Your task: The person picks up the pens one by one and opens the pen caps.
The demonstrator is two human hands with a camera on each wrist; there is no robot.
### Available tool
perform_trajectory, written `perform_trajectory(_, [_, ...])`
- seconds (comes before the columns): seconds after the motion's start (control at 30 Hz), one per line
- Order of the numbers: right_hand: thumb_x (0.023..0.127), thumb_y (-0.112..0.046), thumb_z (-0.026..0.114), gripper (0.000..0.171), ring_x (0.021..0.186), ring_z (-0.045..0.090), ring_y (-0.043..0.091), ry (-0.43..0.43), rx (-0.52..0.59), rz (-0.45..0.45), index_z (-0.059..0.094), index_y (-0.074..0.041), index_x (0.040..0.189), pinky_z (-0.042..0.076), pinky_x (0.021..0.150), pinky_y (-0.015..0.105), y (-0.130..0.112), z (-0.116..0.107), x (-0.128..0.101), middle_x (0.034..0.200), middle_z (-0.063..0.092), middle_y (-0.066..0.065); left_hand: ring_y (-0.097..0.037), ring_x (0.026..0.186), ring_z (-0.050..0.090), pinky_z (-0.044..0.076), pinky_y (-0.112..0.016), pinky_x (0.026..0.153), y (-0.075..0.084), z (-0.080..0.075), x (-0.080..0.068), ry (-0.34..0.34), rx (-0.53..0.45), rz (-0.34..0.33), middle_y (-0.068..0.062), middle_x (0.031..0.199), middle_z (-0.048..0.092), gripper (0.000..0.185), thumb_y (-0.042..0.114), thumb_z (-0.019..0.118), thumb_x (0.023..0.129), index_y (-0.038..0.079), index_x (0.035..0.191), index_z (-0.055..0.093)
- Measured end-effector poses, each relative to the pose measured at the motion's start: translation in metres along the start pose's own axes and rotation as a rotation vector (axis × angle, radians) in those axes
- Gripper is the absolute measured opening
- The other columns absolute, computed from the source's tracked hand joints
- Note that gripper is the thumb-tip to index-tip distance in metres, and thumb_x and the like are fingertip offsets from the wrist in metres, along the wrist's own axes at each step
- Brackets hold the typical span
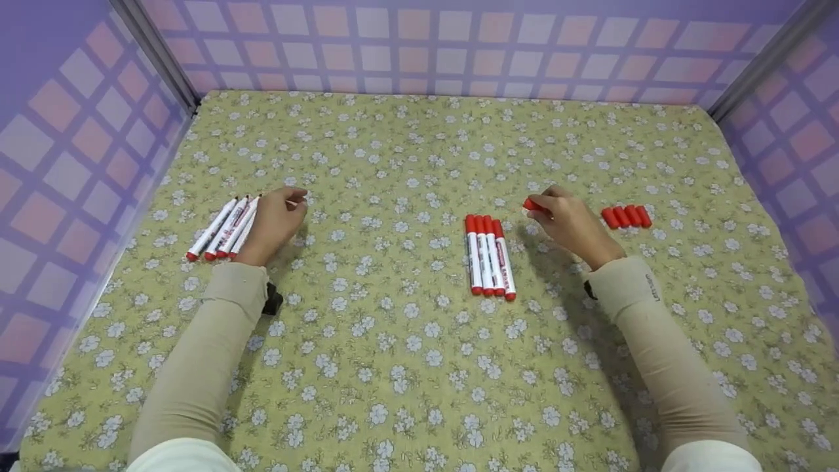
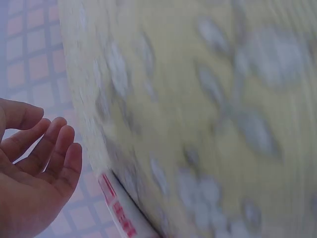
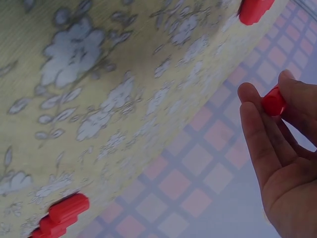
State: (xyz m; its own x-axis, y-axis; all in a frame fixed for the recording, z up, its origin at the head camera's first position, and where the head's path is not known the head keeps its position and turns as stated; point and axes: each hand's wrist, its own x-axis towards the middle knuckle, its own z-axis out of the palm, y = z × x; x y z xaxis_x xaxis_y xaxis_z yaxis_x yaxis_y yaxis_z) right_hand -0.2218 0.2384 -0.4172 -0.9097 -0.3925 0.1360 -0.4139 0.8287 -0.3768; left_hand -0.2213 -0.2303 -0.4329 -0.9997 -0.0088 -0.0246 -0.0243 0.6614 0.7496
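Between thumb and fingertips, my right hand (image 1: 569, 219) pinches a red marker cap (image 3: 273, 102), held above the cloth to the right of the capped markers. My left hand (image 1: 275, 223) is beside the uncapped markers (image 1: 221, 229), partly covering the rightmost from the head camera. Its fingers (image 2: 63, 148) are loosely bent, with nothing between them in the left wrist view. Several markers with red caps (image 1: 485, 255) lie side by side near the middle, caps away from me. A row of loose red caps (image 1: 627, 216) lies right of my right hand.
A yellow-green flowered cloth (image 1: 393, 367) covers the table. Purple checked panels (image 1: 432, 49) stand behind it and along both sides, with grey posts (image 1: 157, 52) at the back corners.
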Motion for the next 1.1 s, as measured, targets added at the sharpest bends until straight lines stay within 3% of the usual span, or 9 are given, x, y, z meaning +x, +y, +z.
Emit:
perform_trajectory(0.33, [0.095, -0.01, 0.06, 0.033, 0.082, 0.059, 0.031, 0.005, 0.047, 0.139, 0.061, 0.004, 0.125, 0.051, 0.069, 0.044, 0.026, -0.005, -0.002, 0.103, 0.059, 0.021, -0.029, 0.109, 0.057, 0.048, -0.042, 0.088, 0.023, 0.032, -0.005, -0.108, -0.085, 0.035, -0.018, 0.122, 0.058, 0.04, 0.014, 0.046, 0.099, 0.002, 0.137, 0.05])
perform_trajectory(0.83, [0.096, -0.01, 0.059, 0.034, 0.094, 0.061, 0.037, 0.074, 0.113, 0.274, 0.061, 0.005, 0.125, 0.051, 0.074, 0.049, 0.064, -0.02, -0.014, 0.11, 0.061, 0.027, -0.028, 0.112, 0.056, 0.048, -0.042, 0.092, 0.06, 0.08, -0.012, -0.303, -0.175, 0.082, -0.015, 0.125, 0.057, 0.04, 0.017, 0.049, 0.1, 0.003, 0.137, 0.05])
perform_trajectory(0.93, [0.097, -0.012, 0.057, 0.036, 0.093, 0.061, 0.036, 0.077, 0.144, 0.319, 0.058, 0.005, 0.128, 0.05, 0.072, 0.044, 0.072, -0.024, -0.016, 0.115, 0.061, 0.028, -0.027, 0.114, 0.055, 0.047, -0.042, 0.094, 0.067, 0.088, -0.013, -0.324, -0.182, 0.085, -0.014, 0.126, 0.056, 0.04, 0.018, 0.049, 0.1, 0.003, 0.137, 0.05])
perform_trajectory(1.1, [0.098, -0.016, 0.054, 0.039, 0.092, 0.061, 0.034, 0.105, 0.189, 0.389, 0.056, 0.006, 0.13, 0.045, 0.062, 0.02, 0.086, -0.03, -0.021, 0.119, 0.06, 0.03, -0.027, 0.114, 0.055, 0.047, -0.041, 0.094, 0.078, 0.101, -0.012, -0.363, -0.169, 0.122, -0.014, 0.126, 0.057, 0.039, 0.02, 0.049, 0.1, 0.003, 0.136, 0.052])
